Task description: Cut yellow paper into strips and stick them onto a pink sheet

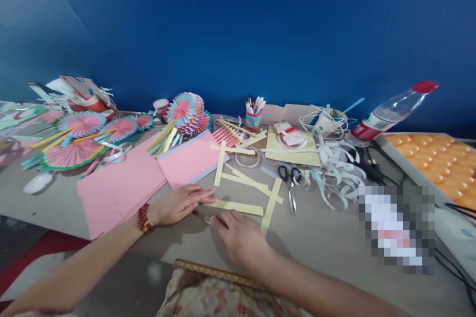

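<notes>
My left hand (182,204) lies with its fingers stretched out, the fingertips pressing on the left end of a pale yellow paper strip (238,206). My right hand (241,237) is closed just below that strip, its fingers around a small slim tool (208,219) with a pale end. Most of this tool is hidden, so its kind is unclear. Beyond the hands, more yellow strips cross each other, among them an upright strip (220,163) and a slanted strip (273,203). Black-handled scissors (292,190) rest to their right, blades towards me.
Pink paper sheets (122,183) spread at left, near folded paper fans (82,126). A pen cup (254,120) stands at the back. Curled white strips (338,171), a plastic bottle (383,116) and an orange padded tray (435,158) occupy the right side.
</notes>
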`<control>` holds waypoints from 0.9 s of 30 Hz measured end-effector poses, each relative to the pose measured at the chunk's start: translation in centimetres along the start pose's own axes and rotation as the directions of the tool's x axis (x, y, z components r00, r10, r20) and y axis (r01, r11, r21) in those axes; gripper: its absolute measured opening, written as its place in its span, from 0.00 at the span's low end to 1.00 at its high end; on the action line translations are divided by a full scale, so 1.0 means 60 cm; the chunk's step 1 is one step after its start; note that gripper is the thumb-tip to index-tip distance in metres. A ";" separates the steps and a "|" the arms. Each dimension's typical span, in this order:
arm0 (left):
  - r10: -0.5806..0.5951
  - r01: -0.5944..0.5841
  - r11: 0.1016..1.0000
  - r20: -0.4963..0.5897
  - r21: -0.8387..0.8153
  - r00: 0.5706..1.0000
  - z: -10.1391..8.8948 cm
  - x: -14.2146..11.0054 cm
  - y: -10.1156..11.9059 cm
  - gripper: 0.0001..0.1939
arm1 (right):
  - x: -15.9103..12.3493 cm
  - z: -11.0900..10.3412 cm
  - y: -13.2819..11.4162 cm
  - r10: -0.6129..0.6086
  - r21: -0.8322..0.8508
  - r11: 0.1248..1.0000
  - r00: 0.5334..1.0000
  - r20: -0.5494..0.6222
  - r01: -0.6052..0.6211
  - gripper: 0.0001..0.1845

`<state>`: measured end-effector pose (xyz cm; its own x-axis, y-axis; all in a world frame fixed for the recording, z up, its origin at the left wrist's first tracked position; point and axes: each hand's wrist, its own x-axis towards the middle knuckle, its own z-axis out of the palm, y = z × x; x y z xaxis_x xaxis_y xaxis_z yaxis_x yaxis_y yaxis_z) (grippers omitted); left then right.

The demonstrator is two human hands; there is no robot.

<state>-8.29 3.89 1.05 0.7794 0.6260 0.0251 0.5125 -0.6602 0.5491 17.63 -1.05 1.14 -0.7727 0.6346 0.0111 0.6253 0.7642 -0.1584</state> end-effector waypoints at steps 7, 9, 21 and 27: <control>-0.055 0.066 0.992 -0.101 0.109 0.993 0.017 0.023 0.022 0.23 | -0.055 -0.034 0.011 -0.186 0.135 0.975 0.982 0.040 0.179 0.16; -0.069 0.092 0.982 -0.135 0.166 0.988 0.023 0.037 0.031 0.22 | -0.081 -0.051 0.032 -0.188 0.157 0.972 0.979 0.071 0.176 0.17; -0.005 0.027 0.989 -0.153 0.148 0.988 0.018 0.090 0.043 0.15 | -0.203 -0.068 0.149 0.119 0.201 0.971 0.992 0.044 -0.126 0.19; -0.023 0.046 0.986 -0.141 0.162 0.990 0.019 0.094 0.046 0.14 | -0.246 -0.067 0.214 0.283 0.031 0.959 0.953 -0.107 -0.281 0.19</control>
<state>-2.07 5.10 1.76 0.7087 0.6935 0.1299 0.5998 -0.6891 0.4067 37.48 -0.15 2.91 -0.5483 0.8332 0.0710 0.8136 0.5512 -0.1853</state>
